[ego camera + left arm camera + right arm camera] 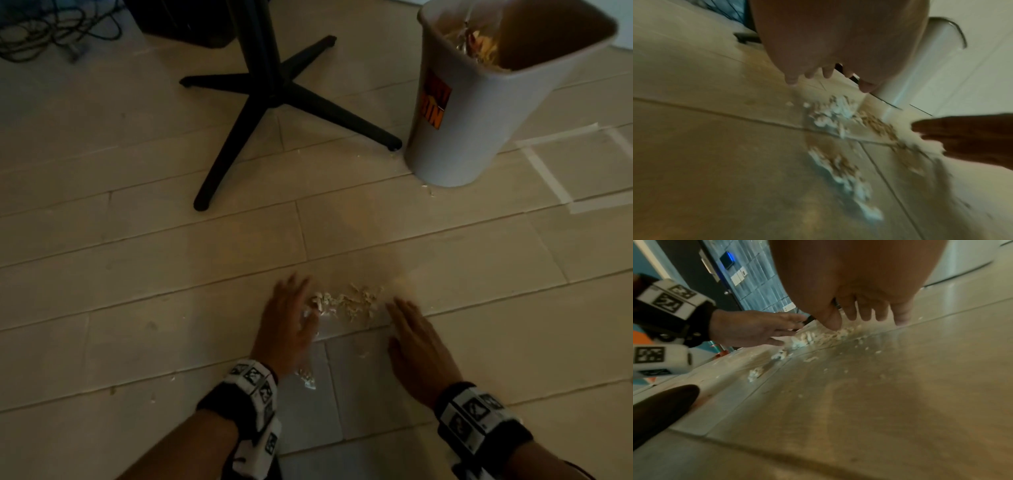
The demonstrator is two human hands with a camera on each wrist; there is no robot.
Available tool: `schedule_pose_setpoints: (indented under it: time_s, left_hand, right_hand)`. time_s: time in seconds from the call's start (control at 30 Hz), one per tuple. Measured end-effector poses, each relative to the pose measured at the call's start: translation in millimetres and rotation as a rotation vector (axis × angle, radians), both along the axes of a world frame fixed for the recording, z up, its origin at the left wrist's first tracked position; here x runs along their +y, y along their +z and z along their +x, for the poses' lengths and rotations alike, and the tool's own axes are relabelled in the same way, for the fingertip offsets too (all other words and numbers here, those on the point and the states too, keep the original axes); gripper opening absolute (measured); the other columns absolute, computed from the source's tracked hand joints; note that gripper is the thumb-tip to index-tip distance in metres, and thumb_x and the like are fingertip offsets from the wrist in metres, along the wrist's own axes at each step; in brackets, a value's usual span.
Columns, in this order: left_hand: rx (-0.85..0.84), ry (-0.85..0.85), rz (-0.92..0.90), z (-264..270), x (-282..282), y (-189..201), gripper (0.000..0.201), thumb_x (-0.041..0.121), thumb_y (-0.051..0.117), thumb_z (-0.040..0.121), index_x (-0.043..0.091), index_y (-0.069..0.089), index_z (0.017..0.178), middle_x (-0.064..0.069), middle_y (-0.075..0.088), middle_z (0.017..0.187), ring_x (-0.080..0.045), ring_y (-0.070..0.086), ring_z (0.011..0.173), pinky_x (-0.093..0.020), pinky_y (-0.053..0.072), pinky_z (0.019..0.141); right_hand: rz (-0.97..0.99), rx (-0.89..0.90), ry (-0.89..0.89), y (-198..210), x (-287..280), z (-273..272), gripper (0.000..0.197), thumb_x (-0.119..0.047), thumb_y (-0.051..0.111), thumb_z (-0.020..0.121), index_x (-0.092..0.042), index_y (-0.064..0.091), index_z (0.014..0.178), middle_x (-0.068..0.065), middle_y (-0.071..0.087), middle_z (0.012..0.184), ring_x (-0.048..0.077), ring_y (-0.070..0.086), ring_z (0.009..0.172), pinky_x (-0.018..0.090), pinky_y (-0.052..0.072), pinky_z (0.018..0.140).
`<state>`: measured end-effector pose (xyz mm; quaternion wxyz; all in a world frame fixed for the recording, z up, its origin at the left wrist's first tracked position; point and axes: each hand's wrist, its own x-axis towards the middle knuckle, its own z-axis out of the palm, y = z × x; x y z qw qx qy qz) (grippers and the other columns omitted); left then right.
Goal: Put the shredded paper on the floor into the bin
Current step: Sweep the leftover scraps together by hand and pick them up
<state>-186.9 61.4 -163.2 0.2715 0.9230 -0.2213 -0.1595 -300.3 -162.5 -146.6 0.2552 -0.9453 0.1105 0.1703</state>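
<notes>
Left hand (286, 323) and right hand (419, 346) — each grip open, fingers straight — flank the shredded paper (346, 302) on the floor (137, 260); the bin (486, 102) stands well apart.

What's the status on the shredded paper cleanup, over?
Left hand and right hand open, flanking the shredded paper on the floor. Bin upright, part filled. Nothing in the way.

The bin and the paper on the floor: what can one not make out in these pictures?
- Bin: the head view's top edge cuts its far rim; its orange label is too blurred to read fully.
- Shredded paper: in the left wrist view, motion blur smears the scraps.
- Left hand: whether its palm covers more scraps is hidden in the head view.
- Right hand: floor contact unclear.
</notes>
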Motion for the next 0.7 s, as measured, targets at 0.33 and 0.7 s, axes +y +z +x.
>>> schedule_pose_setpoints:
  time_s: [0.33,0.7]
  left_hand:
    - [0.182,0.238,0.144,7.5,-0.1,8.7,0.057,0.011,0.054,0.087,0.024,0.046,0.141,-0.011,0.039,0.138,-0.032,0.053,0.119,-0.036,0.043,0.101]
    - [0.313,0.213,0.372,1.5,28.4,26.4,0.043,0.027,0.053,0.089,0.021,0.048,0.131,-0.010,0.062,0.126,-0.031,0.059,0.116,-0.034,0.046,0.093]
  right_hand:
    - [0.092,0.060,-0.150,-4.4,2.9,14.4,0.047,-0.015,0.046,0.094,-0.010,0.043,0.141,0.011,0.045,0.120,0.034,0.049,0.109,0.037,0.043,0.094]
    - [0.284,0.116,-0.431,5.4,-18.5,21.3,0.031,-0.017,0.045,0.098,-0.013,0.059,0.125,0.013,0.057,0.125,0.031,0.054,0.115,0.029,0.040,0.091]
